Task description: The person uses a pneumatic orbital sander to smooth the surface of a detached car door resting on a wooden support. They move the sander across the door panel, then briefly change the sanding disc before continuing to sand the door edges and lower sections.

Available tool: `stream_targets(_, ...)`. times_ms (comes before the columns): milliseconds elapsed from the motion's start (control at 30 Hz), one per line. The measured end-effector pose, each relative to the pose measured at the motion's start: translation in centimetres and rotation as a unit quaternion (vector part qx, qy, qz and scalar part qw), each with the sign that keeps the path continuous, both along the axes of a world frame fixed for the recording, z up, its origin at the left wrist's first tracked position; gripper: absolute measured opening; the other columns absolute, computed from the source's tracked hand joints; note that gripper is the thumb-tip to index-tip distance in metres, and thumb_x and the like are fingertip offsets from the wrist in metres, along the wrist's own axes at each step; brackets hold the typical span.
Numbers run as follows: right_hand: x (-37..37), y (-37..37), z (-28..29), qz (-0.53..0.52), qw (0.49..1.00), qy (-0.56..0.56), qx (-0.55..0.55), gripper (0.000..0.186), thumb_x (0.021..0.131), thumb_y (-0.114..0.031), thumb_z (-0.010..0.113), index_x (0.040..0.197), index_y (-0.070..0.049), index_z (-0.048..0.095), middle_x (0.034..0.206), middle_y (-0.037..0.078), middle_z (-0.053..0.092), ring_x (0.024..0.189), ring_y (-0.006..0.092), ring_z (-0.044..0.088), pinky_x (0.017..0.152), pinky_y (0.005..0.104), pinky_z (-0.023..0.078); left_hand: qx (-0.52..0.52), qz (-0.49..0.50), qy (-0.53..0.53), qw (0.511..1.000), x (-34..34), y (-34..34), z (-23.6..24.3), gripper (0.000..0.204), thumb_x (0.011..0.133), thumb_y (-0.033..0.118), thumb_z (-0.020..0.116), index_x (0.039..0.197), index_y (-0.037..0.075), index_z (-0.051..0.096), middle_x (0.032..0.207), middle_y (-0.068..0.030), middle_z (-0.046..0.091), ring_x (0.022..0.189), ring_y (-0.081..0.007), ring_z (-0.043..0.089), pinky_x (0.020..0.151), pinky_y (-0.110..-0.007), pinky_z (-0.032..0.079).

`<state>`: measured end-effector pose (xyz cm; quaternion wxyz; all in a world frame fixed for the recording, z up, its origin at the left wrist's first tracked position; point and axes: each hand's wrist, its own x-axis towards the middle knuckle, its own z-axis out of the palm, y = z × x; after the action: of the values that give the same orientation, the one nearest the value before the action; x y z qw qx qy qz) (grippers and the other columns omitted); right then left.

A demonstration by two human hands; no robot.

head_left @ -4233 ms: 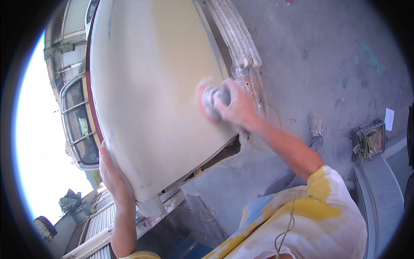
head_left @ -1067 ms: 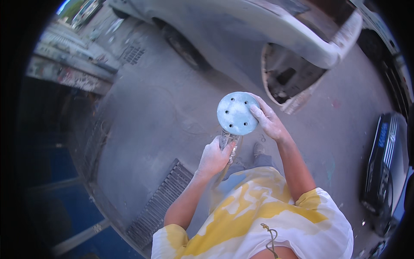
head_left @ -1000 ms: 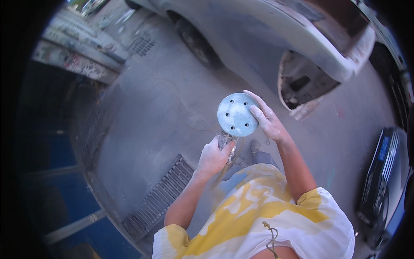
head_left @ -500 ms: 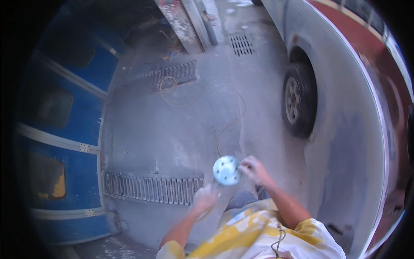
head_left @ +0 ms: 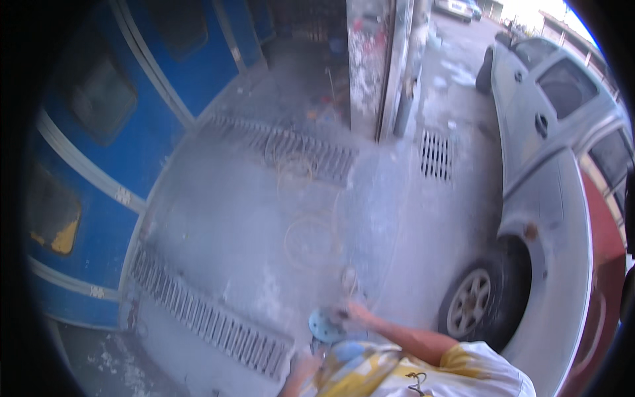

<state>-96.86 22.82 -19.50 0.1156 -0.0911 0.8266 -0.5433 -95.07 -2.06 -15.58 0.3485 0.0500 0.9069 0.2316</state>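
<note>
In the head view, the sander [head_left: 324, 326] is low in the picture, just in front of the person's shirt [head_left: 370, 370], with its round pale-blue pad turned up and small holes showing in it. The left hand [head_left: 305, 364] is wrapped around the sander's handle end, though blur softens its fingers. The right hand [head_left: 352, 315] is at the right edge of the pad; it is too blurred to tell whether its fingers grip the pad or only touch it. A shoe [head_left: 349, 280] shows on the dusty grey floor [head_left: 218, 218] just past the sander, and a thin, yellowish hose [head_left: 311, 221] lies in loops farther out.

A long slotted drain cover [head_left: 211, 321] runs across the floor to the left of the hands, another [head_left: 324, 159] lies beyond the hose, and a small square grate [head_left: 436, 156] sits right of a worn post [head_left: 368, 73]. Blue doors [head_left: 106, 231] with windows line the left side. On the right stands a pale grey car [head_left: 529, 192], its front wheel [head_left: 471, 303] near the right forearm, with a red panel [head_left: 600, 231] behind it.
</note>
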Motion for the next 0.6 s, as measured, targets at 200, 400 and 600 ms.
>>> stream_targets(200, -12.8, 7.4, 4.4, -0.036, 0.995, -0.061, 0.063, 0.020, 0.085, -0.018, 0.070, 0.102, -0.009, 0.064, 0.108, 0.019, 0.065, 0.098, 0.0391, 0.064, 0.080, 0.0475, 0.051, -0.027, -0.025, -0.011, 0.999, -13.5, 7.6, 0.9, 0.056, 0.094, 0.054, 0.060, 0.106, 0.000, 0.072, 0.101, -0.0291, 0.072, 0.097, -0.0497, 0.068, 0.084, -0.055, 0.054)
stream_targets(400, -27.3, 14.2, 9.2, -0.053, 0.998, 0.021, -0.020, 0.020, 0.084, -0.008, 0.065, 0.103, -0.004, 0.063, 0.093, 0.016, 0.055, 0.089, 0.0388, 0.057, 0.077, 0.0445, 0.050, -0.089, 0.047, -0.084, 0.991, -28.4, 13.9, -3.6, 0.061, 0.091, 0.061, 0.061, 0.088, 0.002, 0.075, 0.080, -0.0197, 0.074, 0.084, -0.0375, 0.074, 0.079, -0.050, 0.056)
stream_targets(600, -42.9, 27.7, 5.8, -0.093, 0.994, 0.048, -0.037, 0.018, 0.087, -0.011, 0.067, 0.100, -0.003, 0.057, 0.085, 0.013, 0.051, 0.083, 0.0306, 0.057, 0.073, 0.0430, 0.049, -0.124, 0.235, -0.181, 0.947, -39.5, 14.5, -8.8, 0.061, 0.090, 0.054, 0.068, 0.086, -0.007, 0.072, 0.077, -0.0167, 0.074, 0.074, -0.0269, 0.076, 0.062, -0.040, 0.062)
